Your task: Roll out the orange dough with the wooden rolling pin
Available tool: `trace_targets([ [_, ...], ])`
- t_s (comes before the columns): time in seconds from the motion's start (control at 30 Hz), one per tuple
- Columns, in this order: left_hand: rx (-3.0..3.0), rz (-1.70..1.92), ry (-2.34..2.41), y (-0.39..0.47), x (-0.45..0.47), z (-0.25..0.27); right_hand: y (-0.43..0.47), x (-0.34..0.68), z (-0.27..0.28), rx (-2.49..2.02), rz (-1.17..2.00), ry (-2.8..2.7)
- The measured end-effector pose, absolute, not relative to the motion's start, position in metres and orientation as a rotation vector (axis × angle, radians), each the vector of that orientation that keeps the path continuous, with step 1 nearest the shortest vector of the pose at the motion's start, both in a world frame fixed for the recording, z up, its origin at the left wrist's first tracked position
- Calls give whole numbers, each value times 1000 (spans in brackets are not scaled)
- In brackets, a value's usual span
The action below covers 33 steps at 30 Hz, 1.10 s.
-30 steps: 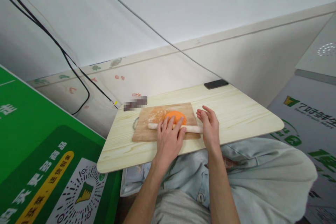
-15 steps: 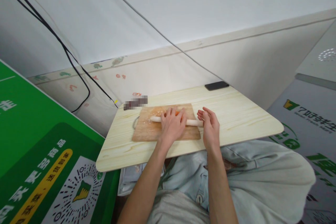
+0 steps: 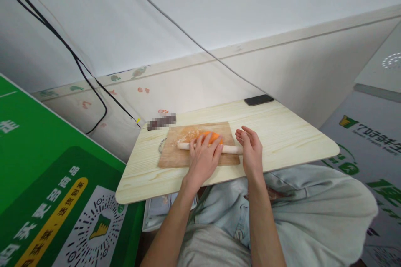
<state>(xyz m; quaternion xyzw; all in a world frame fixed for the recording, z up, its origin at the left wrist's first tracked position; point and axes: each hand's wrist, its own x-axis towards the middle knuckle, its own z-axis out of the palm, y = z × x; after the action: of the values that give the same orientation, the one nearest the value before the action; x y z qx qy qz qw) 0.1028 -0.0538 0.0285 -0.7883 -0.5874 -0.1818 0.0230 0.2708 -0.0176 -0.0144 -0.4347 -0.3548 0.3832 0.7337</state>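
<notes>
A: Where exactly was the soft-looking, rounded orange lump of dough (image 3: 214,136)?

B: From where I stood in the room, it lay on the rectangular brown wooden board (image 3: 172,159), at the far side of the long, pale wooden rolling pin (image 3: 231,149), and partly under the fingers of the person's left hand (image 3: 203,157). The board itself rested on the pale, wood-patterned counter (image 3: 291,142).

A: And how were both hands placed?

B: They were apart from each other. The left one lay across the pin with its fingers spread, and the tips reached onto the lump. The right hand (image 3: 250,150) was at the pin's right end, with its fingers stretched out and not wrapped around the wood. Whether its palm really touched this end, I could not tell.

A: In your opinion, what did good rolling ask for here?

B: Even pressure, I believed. The left hand seemed to press near the middle, so a light guidance at the right end was useful, in order that the pin did not turn askew.

A: Did you see some danger?

B: Perhaps one. The left fingertips were ahead of the pin, so a forward push could have dented the lump with them. To keep the palm on the wood and the fingertips slightly lifted seemed to me the more careful way.
</notes>
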Motion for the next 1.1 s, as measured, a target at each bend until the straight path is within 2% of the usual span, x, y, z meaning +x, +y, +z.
trace_targets([
  [0.23,-2441,-541,-1841,-15,115,41,-18,271,-14,-975,827,-792],
  [0.7,-2488,-533,-1820,-45,104,34,-19,275,-17,-962,876,-933],
  [1.1,-2443,-478,-1830,-7,114,41,-17,275,-21,-1029,812,-1002],
])
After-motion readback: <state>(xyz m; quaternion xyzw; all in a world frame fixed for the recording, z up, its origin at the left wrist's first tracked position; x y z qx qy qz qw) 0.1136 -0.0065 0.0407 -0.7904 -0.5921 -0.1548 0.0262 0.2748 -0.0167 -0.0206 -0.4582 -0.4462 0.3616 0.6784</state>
